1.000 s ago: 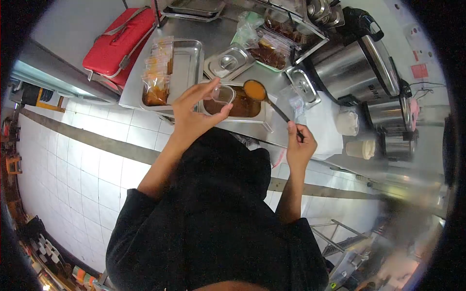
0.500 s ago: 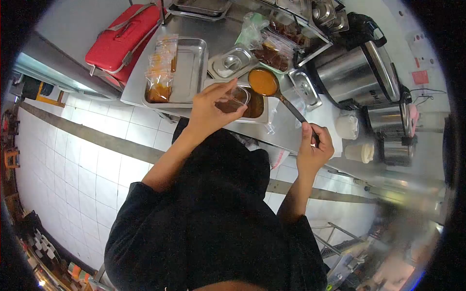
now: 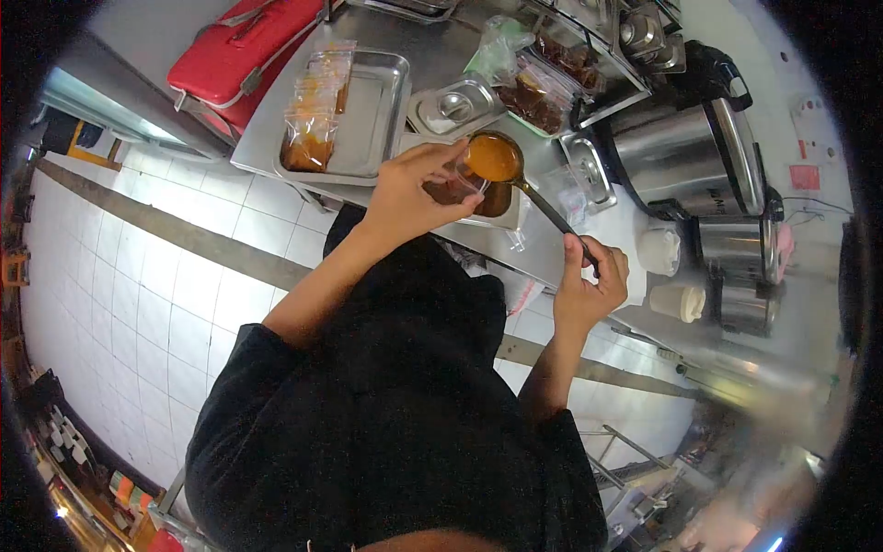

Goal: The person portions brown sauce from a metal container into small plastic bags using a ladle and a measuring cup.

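My left hand (image 3: 412, 191) spreads the mouth of a small clear plastic bag (image 3: 452, 184) between thumb and fingers. The handle of a dark ladle (image 3: 552, 213) is in my right hand (image 3: 591, 283). Orange-brown sauce (image 3: 494, 158) fills the ladle's bowl, which is tilted toward the bag with its rim at the bag's mouth. Below them is a steel food pan (image 3: 517, 207) of brown sauce, partly hidden by the ladle and my left hand. To the left, a steel tray (image 3: 391, 101) holds a row of filled sauce bags (image 3: 313, 129).
Behind the pan lie a steel lid (image 3: 455, 106) and packets of dark food (image 3: 533, 99). A second lid (image 3: 589, 170) lies to the right, near large steel cookers (image 3: 685, 156) and a pale cup (image 3: 678, 302). A red case (image 3: 244, 55) stands at far left.
The ladle has moved slightly left to the bag's mouth and tipped, its sauce shifting toward the bag. My left hand still holds the bag spread. The view has shifted a little.
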`<state>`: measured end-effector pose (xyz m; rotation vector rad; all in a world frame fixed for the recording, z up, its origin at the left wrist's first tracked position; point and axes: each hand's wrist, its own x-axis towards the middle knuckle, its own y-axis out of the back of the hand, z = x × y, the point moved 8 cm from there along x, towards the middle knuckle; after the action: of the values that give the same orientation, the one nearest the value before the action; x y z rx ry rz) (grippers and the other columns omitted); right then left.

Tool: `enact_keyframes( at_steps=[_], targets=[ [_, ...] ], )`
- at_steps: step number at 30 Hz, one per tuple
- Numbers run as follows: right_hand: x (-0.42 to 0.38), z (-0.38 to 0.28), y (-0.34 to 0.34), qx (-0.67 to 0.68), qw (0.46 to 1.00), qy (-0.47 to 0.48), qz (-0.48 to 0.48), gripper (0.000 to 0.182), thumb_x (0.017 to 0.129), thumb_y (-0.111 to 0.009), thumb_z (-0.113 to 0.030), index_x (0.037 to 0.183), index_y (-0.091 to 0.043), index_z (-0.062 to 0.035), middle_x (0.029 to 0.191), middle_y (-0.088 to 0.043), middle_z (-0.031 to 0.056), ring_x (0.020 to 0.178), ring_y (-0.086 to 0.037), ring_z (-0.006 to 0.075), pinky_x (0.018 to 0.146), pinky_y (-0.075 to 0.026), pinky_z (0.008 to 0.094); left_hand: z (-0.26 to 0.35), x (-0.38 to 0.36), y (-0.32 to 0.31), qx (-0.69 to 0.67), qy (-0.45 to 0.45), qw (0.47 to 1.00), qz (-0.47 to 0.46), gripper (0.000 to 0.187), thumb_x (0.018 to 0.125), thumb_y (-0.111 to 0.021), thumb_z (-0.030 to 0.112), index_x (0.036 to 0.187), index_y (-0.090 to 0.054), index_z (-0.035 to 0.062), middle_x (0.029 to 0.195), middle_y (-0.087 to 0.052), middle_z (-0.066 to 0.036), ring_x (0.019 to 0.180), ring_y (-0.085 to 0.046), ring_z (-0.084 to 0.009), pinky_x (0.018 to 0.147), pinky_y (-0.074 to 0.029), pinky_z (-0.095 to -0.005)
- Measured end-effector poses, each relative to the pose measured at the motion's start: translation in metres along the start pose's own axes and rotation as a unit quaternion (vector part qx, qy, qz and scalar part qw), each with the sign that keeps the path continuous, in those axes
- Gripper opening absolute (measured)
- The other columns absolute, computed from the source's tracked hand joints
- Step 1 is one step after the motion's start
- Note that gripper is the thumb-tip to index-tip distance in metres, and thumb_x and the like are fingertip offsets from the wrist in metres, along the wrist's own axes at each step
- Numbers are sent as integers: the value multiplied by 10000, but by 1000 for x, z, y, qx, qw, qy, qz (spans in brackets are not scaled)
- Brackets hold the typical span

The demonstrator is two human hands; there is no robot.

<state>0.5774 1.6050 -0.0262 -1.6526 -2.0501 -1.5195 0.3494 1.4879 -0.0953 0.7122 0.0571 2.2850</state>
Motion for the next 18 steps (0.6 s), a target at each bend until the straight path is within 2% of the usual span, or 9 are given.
enact_keyframes(
  at_steps=[2, 5, 8, 10, 18],
  targets=[
    [0, -1, 0, 0, 1000, 8, 7, 209, 696, -862, -188, 815, -712, -103, 675, -593, -10, 684, -531, 180, 695, -394, 326, -1, 0, 0, -17, 14, 1000, 0, 645, 686, -847, 163, 1274, -615, 33, 1031, -680, -127, 829, -717, -165, 755, -593, -282],
    [-1, -7, 3, -35, 998, 46, 22, 202, 692, -863, -183, 818, -718, -122, 678, -611, -23, 688, -539, 174, 703, -395, 321, 6, 0, 2, 18, -20, 1000, 7, 641, 688, -845, 155, 1274, -616, 32, 1037, -682, -124, 824, -719, -165, 753, -595, -284],
    [-2, -13, 6, -45, 994, 86, 43, 188, 700, -858, -180, 828, -727, -136, 687, -629, -29, 702, -548, 172, 716, -397, 316, 1, 0, 0, -15, -8, 1000, 3, 646, 685, -847, 154, 1277, -616, 36, 1016, -682, -116, 818, -720, -167, 751, -595, -282],
    [-3, -13, 6, -56, 994, 84, 32, 134, 755, -832, -175, 831, -739, -115, 780, -694, -6, 773, -568, 170, 727, -435, 302, 3, 0, 2, -9, -15, 1000, 15, 651, 682, -849, 150, 1280, -615, 41, 985, -679, -113, 816, -719, -166, 753, -595, -283],
    [-12, -19, 13, -103, 980, 150, 79, 163, 742, -841, -221, 833, -743, -128, 760, -679, -20, 771, -563, 173, 748, -420, 306, 2, 0, 4, -9, -16, 1000, 13, 647, 683, -851, 138, 1281, -619, 54, 975, -667, -116, 806, -714, -165, 750, -592, -283]
  ],
)
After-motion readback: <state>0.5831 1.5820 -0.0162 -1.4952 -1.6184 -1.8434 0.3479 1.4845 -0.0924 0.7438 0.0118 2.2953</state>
